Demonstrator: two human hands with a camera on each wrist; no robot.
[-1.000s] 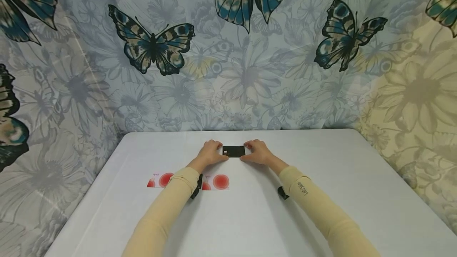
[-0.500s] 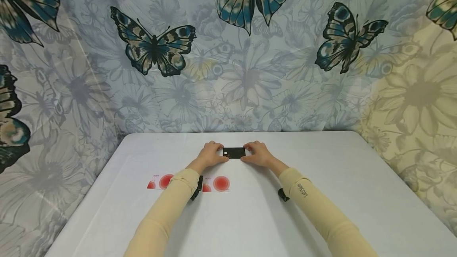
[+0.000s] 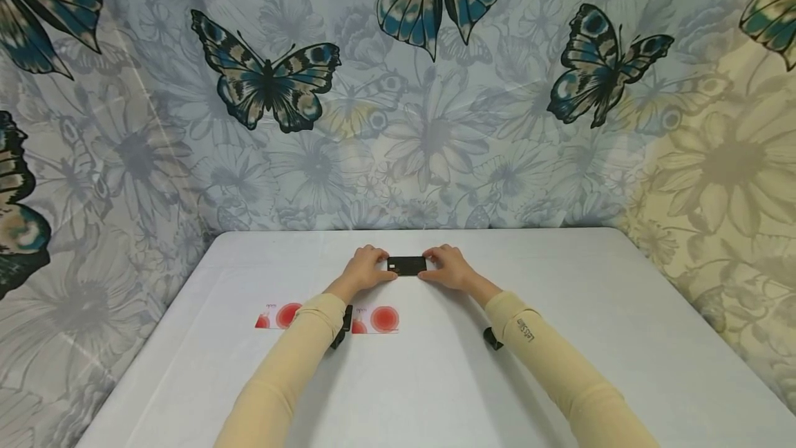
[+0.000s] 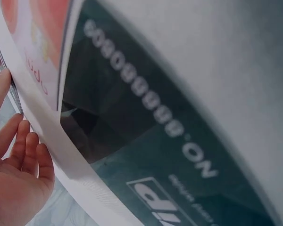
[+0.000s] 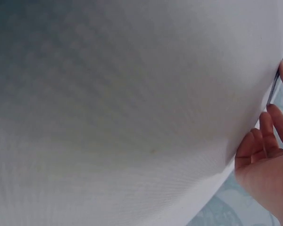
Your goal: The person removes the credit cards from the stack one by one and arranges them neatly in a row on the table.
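Now | black card [image 3: 407,265]: flat, thin, small pale print | left hand [image 3: 367,268], right hand [image 3: 449,267]: fingers pinch its ends.

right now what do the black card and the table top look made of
Black card: likely plastic, thin and stiff, dark with pale print; both hands pinch its ends. Table top: white cover with a fine woven grain in the wrist views, probably cloth or textured vinyl.

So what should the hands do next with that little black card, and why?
Probably lift it a little. The left hand and right hand each pinch one end of the black card, which looks to lie low on the white table.
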